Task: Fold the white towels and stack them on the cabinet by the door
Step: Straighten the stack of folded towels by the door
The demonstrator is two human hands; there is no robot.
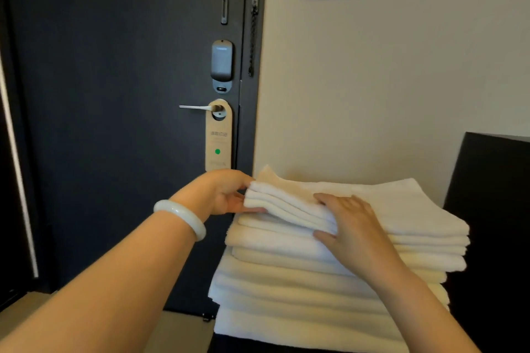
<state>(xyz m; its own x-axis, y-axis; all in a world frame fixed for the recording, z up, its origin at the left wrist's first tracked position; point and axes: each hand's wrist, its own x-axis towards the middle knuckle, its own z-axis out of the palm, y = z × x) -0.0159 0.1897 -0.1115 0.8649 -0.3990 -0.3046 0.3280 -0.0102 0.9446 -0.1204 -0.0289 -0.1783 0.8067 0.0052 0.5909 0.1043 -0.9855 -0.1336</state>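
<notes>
At lower right of the frame, the towel stack hides nearly all of the dark cabinet beneath it. Your left hand grips the left end of the top towel, fingers partly hidden behind it; your right hand pinches its front layers, thumb below, fingers on top.

Room was pretty dim tbh, soft warm light fell on the wall at right and gave the towels a yellowish cast, door on the left looked murky. Near edges bowed from the wide lens, everything slightly soft
</notes>
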